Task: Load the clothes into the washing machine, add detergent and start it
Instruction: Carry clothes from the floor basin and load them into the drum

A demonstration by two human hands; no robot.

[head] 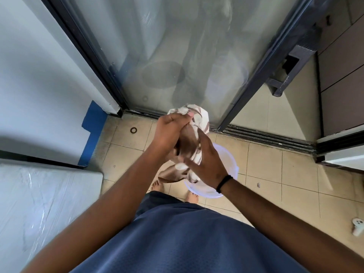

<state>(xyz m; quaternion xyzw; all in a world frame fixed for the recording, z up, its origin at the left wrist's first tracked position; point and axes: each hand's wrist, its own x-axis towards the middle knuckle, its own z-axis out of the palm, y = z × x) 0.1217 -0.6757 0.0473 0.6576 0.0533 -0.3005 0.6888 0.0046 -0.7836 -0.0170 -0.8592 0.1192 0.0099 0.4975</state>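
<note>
A brown and white patterned cloth [197, 123] is bunched up between both my hands, in the middle of the head view. My left hand [171, 129] grips its upper part, fingers closed over the fabric. My right hand [206, 166], with a black band at the wrist, holds the lower part from the right. A loose end of the cloth hangs down near my feet. Under my hands a white plastic bucket [226, 154] stands on the tiled floor, mostly hidden by my right hand and the cloth. The plastic-wrapped white top of an appliance [43, 203] is at the lower left.
A frosted glass sliding door [167, 56] in a dark frame stands straight ahead, with its floor track [266, 138] running to the right. A white wall with a blue strip [92, 134] is on the left. A small brown ring [134, 130] and a white object [357, 226] lie on the tiles.
</note>
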